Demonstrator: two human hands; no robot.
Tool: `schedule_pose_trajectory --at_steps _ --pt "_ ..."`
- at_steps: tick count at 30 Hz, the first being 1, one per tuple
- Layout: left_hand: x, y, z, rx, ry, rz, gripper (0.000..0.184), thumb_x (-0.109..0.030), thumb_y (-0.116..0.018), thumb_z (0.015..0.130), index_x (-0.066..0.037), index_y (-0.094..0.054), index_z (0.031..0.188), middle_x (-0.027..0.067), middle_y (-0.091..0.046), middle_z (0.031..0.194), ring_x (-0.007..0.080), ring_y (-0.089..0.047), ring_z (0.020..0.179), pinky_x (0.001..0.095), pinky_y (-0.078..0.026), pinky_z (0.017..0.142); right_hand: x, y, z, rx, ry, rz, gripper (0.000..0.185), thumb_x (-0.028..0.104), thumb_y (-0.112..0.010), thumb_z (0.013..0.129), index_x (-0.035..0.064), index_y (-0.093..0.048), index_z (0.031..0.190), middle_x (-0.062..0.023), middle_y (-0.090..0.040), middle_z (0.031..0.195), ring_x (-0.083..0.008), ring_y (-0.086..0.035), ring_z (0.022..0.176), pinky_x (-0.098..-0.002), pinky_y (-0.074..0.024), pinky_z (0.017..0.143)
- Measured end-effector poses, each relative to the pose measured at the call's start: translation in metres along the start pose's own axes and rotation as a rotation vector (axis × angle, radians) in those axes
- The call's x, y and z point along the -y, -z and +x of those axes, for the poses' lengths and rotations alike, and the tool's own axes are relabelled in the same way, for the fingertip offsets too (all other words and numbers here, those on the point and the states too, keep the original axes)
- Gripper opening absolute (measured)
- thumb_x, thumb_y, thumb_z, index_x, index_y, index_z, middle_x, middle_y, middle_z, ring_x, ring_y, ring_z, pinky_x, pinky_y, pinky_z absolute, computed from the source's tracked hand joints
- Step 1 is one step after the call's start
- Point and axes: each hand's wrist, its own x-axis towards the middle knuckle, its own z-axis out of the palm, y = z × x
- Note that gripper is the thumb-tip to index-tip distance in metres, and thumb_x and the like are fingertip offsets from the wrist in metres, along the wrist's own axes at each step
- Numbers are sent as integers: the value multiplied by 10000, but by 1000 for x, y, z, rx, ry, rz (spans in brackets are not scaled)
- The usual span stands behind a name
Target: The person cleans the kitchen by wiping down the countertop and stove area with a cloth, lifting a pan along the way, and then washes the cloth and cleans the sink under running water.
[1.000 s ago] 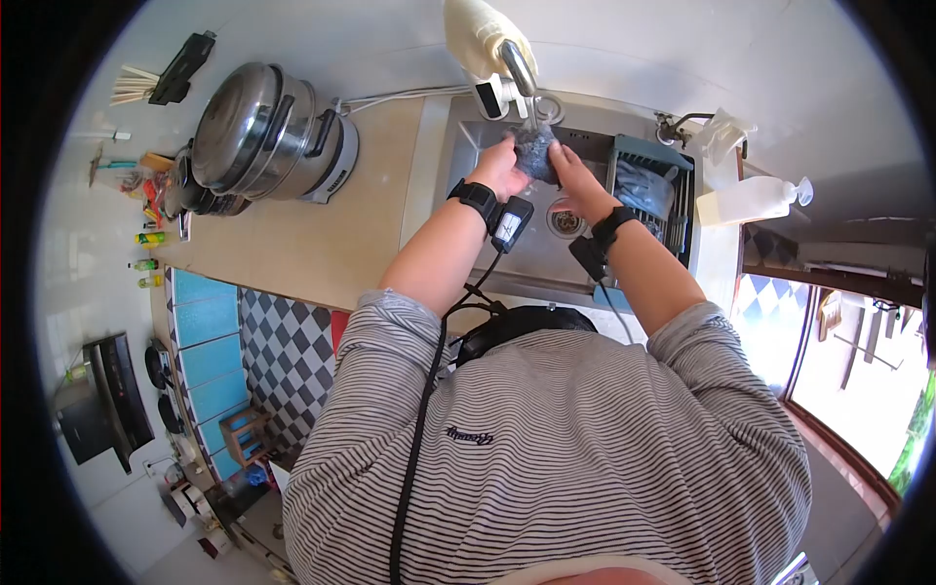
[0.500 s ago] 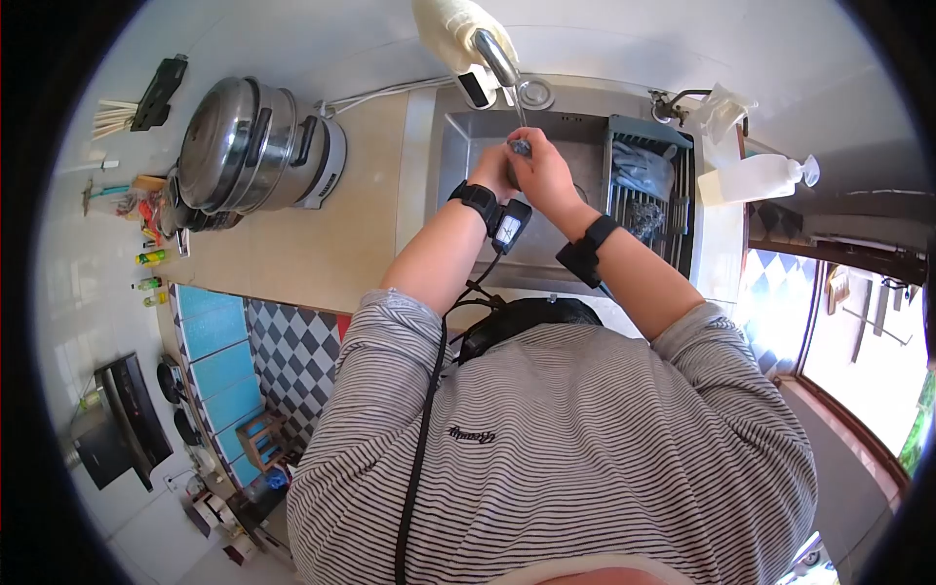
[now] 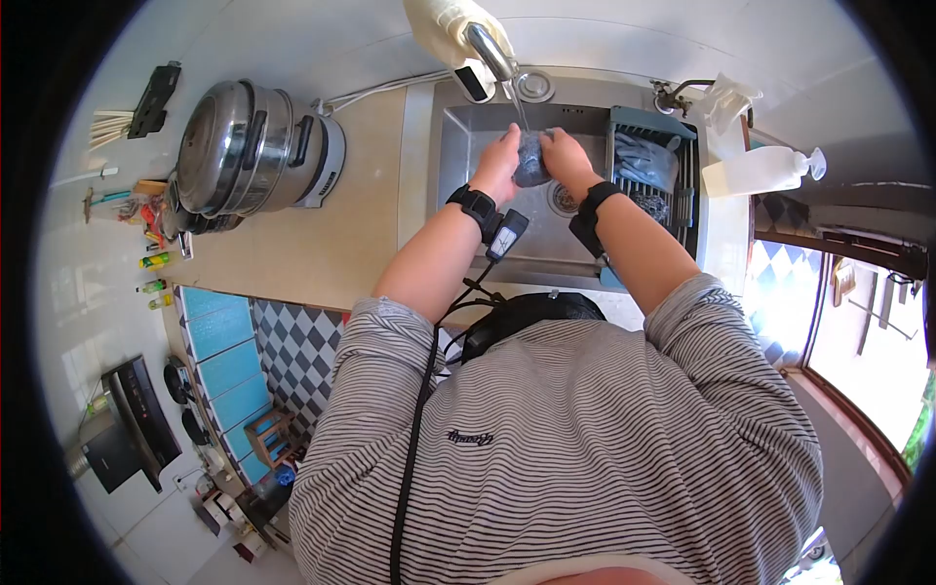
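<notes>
Under the tap (image 3: 492, 54), a thin stream of water runs down onto a grey dishcloth (image 3: 532, 161). My left hand (image 3: 498, 166) grips one side of it, and my right hand (image 3: 568, 159) has the opposite side, so the cloth is stretched between them. Both hands are over the steel sink (image 3: 463, 146), with the drain (image 3: 563, 198) just below the right hand. What the fingers do behind the cloth is partly hidden.
A dark drain rack (image 3: 651, 121) at the sink's right side holds blue-grey gloves (image 3: 645, 161) and a steel scourer (image 3: 649, 205). A soap bottle (image 3: 765, 173) lies or stands further right. On the left counter is a big steamer pot (image 3: 219, 151).
My hands have moved apart, and the cloth that was bunched between them is now spread out. The view has shifted slightly.
</notes>
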Motion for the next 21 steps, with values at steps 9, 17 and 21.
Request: schedule_pose_trajectory --at_steps 9,17,21 --pt "-16 5 -8 50 -539 634 406 -389 -517 880 -4 -605 973 81 -613 888 142 -539 850 277 -418 754 1 26 -6 66 57 660 627 424 -561 835 53 -392 1312 -168 -566 1112 -205 -556 987 -334 -453 813" --pt "-22 9 -7 74 -249 398 384 -378 -424 929 -151 -472 1235 70 -521 1163 151 -465 1074 379 -383 894 25 14 -18 146 -102 956 365 189 -678 762 13 -569 1062 -128 -612 948 -219 -612 803 -349 -508 633" --pt "-23 20 -7 262 316 -144 489 -527 -430 874 -172 -481 1205 98 -515 1176 201 -478 1105 438 -432 861 50 11 -43 -126 354 577 330 284 -651 752 55 -576 977 -242 -572 944 -380 -567 852 -414 -455 756"
